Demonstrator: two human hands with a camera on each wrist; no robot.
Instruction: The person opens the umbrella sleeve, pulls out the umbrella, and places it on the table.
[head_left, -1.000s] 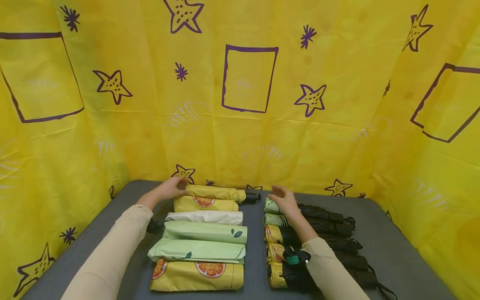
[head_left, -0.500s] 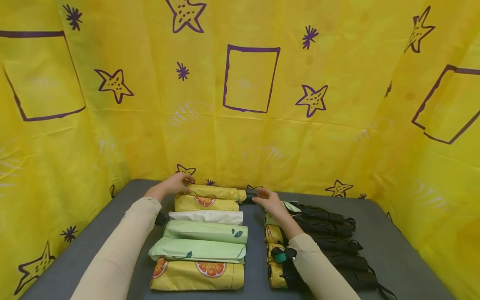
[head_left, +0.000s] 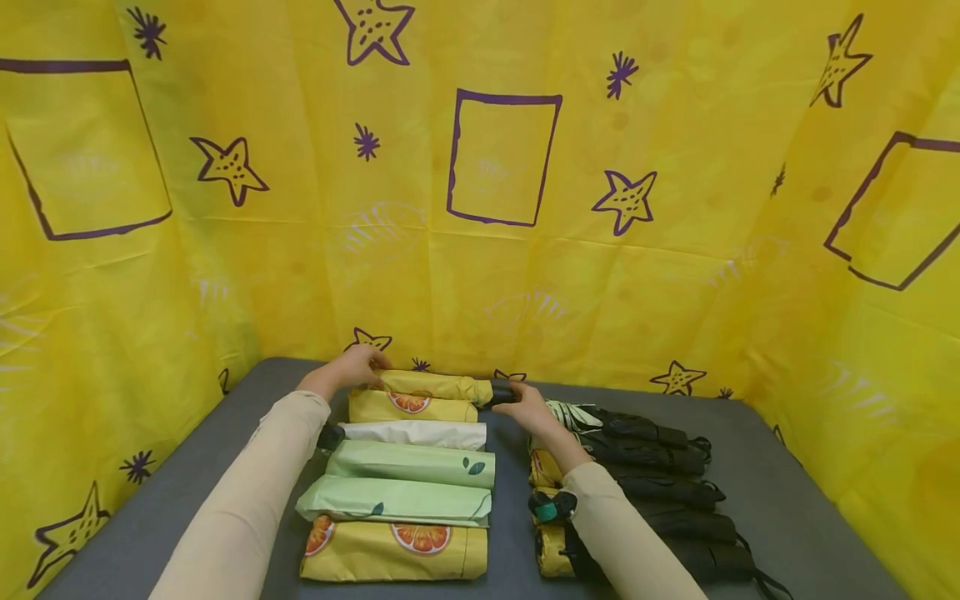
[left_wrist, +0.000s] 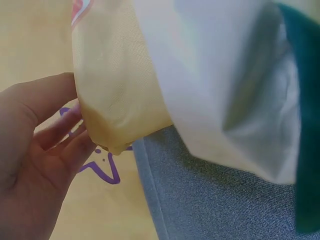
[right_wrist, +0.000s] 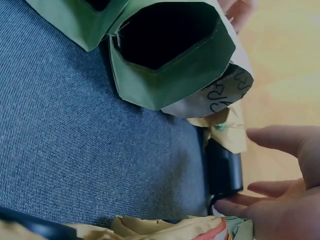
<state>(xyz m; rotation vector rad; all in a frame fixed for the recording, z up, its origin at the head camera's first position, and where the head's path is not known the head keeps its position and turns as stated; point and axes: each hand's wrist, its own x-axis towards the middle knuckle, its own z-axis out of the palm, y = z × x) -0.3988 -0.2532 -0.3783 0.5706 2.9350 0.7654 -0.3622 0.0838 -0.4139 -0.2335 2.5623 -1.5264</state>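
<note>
At the back of the left row lies a yellow cover (head_left: 435, 384) with an umbrella's black handle (head_left: 502, 392) sticking out of its right end. My left hand (head_left: 348, 372) is at the left end of this covered umbrella, fingers fairly straight, as the left wrist view also shows beside the yellow fabric (left_wrist: 117, 90). At the opposite end my right hand (head_left: 531, 410) reaches the handle. In the right wrist view the handle (right_wrist: 226, 170) stands beside spread fingers, with fingertips at its end and the thumb (right_wrist: 275, 136) away from it.
Nearer me in the left row lie another yellow orange-print cover (head_left: 408, 406), a white cover (head_left: 420, 433), green covers (head_left: 405, 500) and a yellow one (head_left: 405, 554). Several folded black umbrellas (head_left: 697, 492) lie on the right of the grey table (head_left: 787, 500). A yellow curtain (head_left: 495, 275) hangs behind.
My right hand has moved left from the umbrella row to the black handle. My left hand has shifted slightly right at the other end.
</note>
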